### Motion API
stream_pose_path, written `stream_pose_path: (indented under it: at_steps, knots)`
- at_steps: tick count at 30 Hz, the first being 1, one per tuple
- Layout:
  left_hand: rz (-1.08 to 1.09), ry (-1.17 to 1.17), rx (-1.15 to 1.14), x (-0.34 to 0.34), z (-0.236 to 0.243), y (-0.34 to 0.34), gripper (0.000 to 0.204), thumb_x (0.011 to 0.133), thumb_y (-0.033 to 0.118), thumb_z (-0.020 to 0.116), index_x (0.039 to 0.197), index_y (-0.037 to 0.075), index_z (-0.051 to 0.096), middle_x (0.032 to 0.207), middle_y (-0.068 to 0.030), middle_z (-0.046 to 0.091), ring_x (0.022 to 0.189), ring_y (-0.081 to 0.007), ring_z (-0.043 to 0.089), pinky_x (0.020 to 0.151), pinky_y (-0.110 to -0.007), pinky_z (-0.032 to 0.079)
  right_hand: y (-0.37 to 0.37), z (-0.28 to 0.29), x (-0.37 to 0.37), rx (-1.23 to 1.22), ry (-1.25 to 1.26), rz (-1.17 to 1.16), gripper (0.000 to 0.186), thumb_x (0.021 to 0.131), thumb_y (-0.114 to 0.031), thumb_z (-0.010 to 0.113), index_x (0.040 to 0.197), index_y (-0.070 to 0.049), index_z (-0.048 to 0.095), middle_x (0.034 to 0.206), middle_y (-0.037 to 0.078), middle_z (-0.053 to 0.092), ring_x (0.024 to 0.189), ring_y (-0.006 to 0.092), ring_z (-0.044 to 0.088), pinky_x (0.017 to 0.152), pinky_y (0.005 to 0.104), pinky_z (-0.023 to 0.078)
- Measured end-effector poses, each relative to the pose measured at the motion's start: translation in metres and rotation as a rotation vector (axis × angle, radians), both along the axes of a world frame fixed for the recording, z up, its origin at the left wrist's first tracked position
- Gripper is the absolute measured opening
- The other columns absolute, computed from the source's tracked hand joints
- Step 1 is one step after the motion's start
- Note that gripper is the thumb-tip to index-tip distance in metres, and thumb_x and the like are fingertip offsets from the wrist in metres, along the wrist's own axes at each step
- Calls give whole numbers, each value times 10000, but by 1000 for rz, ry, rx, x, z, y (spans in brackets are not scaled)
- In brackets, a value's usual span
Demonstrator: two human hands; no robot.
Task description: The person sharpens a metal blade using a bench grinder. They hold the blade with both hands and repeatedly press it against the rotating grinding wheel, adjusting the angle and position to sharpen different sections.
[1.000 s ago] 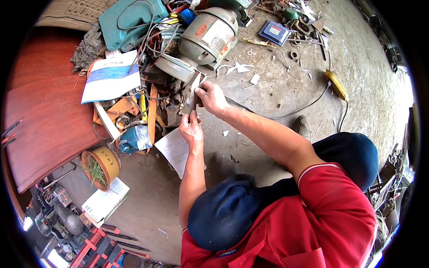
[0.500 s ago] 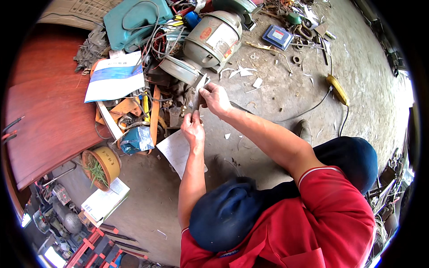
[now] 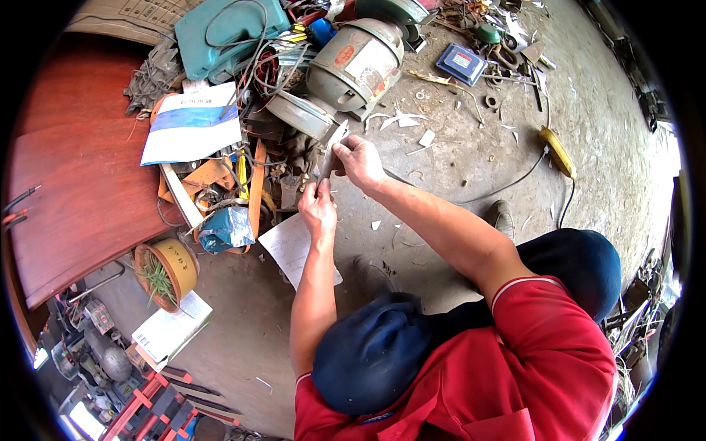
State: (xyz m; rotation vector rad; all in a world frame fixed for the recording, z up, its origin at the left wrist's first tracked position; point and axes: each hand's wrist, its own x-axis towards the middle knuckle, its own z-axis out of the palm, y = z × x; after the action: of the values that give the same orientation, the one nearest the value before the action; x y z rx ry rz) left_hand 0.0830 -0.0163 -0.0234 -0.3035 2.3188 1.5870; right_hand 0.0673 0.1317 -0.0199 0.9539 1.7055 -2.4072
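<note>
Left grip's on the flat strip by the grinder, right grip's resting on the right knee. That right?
No: the right grip isn't on the right knee; the head view shows it holding the flat strip too. The left grip is there, by the grinder.

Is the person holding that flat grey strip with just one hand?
No, the left hand and right hand both grip the strip.
</note>
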Motion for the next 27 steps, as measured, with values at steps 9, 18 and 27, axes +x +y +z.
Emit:
stream_pose_path:
  at_steps: [9,18,27]
  knots:
    - [-22,-17,-25,-7,12,4,346,983,262,652,788,-8,554,596,-34,514,496,-124,490,437,-317,429,2,2,-2,-44,-2,-26,230,1019,-203,589,996,23,624,837,80,695,707,154,688,628,294,585]
    - [-77,18,-55,-15,24,12,290,990,258,637,866,6,567,568,-39,493,393,-131,449,337,-325,363,7,1,-6,-65,-21,-70,227,1007,-168,584,989,52,636,823,103,697,692,170,682,605,312,565]
    - [-100,-35,-62,-29,27,16,310,967,271,677,838,6,579,597,-15,476,486,-116,491,410,-327,420,14,1,-10,-74,-33,-81,225,1004,-220,603,976,2,633,838,82,696,719,153,686,630,296,584]
